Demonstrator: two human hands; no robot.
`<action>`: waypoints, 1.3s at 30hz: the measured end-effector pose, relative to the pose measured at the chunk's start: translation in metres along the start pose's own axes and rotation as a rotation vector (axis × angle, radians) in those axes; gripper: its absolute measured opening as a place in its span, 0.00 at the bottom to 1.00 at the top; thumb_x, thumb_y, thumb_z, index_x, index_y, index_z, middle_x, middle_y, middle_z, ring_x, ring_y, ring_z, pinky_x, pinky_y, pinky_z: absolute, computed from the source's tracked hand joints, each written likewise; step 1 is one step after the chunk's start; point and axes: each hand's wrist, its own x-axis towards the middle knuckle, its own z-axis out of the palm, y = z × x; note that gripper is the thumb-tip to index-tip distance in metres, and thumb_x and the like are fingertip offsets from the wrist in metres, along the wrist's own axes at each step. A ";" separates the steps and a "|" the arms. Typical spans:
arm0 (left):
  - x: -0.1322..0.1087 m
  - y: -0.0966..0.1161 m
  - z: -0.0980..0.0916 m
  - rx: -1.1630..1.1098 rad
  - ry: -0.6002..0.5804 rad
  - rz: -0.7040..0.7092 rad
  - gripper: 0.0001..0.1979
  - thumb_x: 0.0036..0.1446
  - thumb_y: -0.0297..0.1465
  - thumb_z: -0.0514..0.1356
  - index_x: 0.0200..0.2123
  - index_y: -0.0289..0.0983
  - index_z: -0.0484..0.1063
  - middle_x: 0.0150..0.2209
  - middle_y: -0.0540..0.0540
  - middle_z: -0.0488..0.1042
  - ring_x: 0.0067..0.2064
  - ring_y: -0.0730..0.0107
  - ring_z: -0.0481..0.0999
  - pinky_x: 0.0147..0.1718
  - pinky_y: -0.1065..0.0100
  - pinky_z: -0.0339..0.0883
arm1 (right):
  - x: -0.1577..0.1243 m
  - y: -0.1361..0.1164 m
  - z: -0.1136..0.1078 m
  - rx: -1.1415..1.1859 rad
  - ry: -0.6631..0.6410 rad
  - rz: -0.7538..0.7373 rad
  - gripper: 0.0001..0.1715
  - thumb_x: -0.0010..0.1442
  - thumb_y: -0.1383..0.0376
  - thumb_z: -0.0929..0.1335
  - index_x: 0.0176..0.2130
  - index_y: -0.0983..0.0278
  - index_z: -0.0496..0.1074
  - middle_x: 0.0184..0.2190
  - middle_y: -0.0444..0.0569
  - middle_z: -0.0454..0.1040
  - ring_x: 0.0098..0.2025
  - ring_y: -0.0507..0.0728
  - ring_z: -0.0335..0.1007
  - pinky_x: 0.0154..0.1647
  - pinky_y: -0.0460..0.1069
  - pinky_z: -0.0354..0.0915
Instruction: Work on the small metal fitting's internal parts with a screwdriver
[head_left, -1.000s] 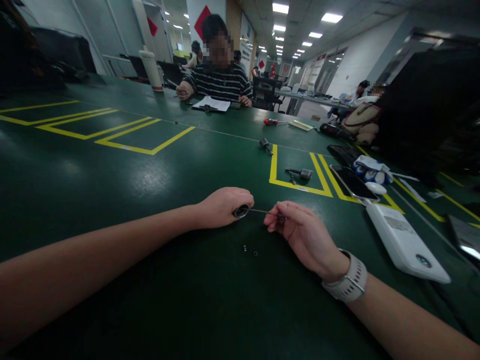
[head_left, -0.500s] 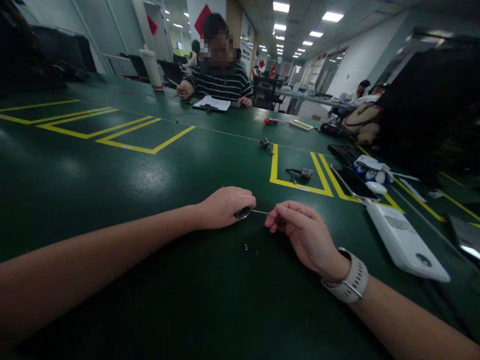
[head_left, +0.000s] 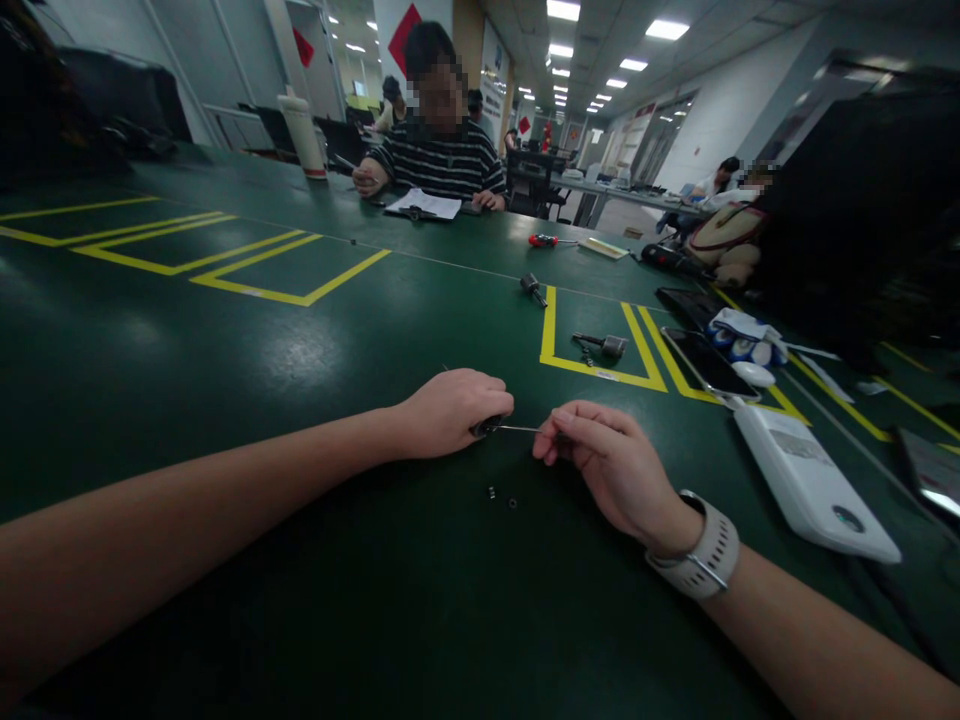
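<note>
My left hand (head_left: pixel 448 412) is closed round a small dark round metal part (head_left: pixel 486 426) that rests on the green table (head_left: pixel 225 400). My right hand (head_left: pixel 600 460), with a white watch on its wrist, pinches a thin metal tool (head_left: pixel 519 429) whose tip reaches into that part. Two tiny dark screws (head_left: pixel 501 497) lie on the table just in front of my hands.
A white box (head_left: pixel 806 482), a phone (head_left: pixel 709 363) and a white mouse (head_left: pixel 754 374) lie at the right. A metal part (head_left: pixel 604 346) sits inside a yellow-taped square, another (head_left: pixel 532 288) behind it. A red-handled screwdriver (head_left: pixel 544 241) lies further back. A person in a striped shirt (head_left: pixel 442 165) sits opposite.
My left hand has rolled slightly over the round part, so less of it shows. My right hand has shifted a little nearer. Otherwise nothing has moved.
</note>
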 end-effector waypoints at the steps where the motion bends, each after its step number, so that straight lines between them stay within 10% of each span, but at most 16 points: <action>1: 0.000 0.000 0.000 -0.002 -0.001 -0.003 0.04 0.53 0.22 0.53 0.28 0.35 0.65 0.27 0.48 0.67 0.30 0.70 0.65 0.28 0.69 0.56 | 0.000 -0.001 0.000 0.004 0.006 0.003 0.10 0.55 0.63 0.66 0.26 0.64 0.73 0.24 0.46 0.72 0.28 0.52 0.65 0.31 0.49 0.61; 14: -0.002 0.000 0.001 -0.027 -0.015 -0.053 0.04 0.53 0.22 0.53 0.30 0.36 0.65 0.29 0.48 0.69 0.32 0.69 0.67 0.31 0.68 0.58 | 0.000 0.002 -0.001 0.004 0.126 -0.047 0.13 0.53 0.63 0.65 0.19 0.63 0.69 0.16 0.43 0.65 0.21 0.51 0.60 0.24 0.48 0.55; 25: 0.004 0.003 -0.003 -0.134 -0.062 -0.381 0.18 0.51 0.45 0.59 0.34 0.36 0.65 0.32 0.47 0.69 0.32 0.67 0.68 0.27 0.70 0.56 | 0.005 0.012 -0.006 0.091 0.415 -0.160 0.06 0.51 0.63 0.67 0.25 0.62 0.69 0.24 0.43 0.67 0.28 0.52 0.62 0.29 0.48 0.60; 39: 0.002 0.006 -0.001 -0.084 -0.027 -0.408 0.23 0.50 0.50 0.57 0.36 0.35 0.65 0.35 0.45 0.69 0.33 0.66 0.68 0.27 0.69 0.57 | 0.003 0.019 0.001 -0.143 0.349 -0.158 0.10 0.53 0.61 0.67 0.36 0.63 0.71 0.33 0.46 0.72 0.37 0.54 0.68 0.42 0.53 0.63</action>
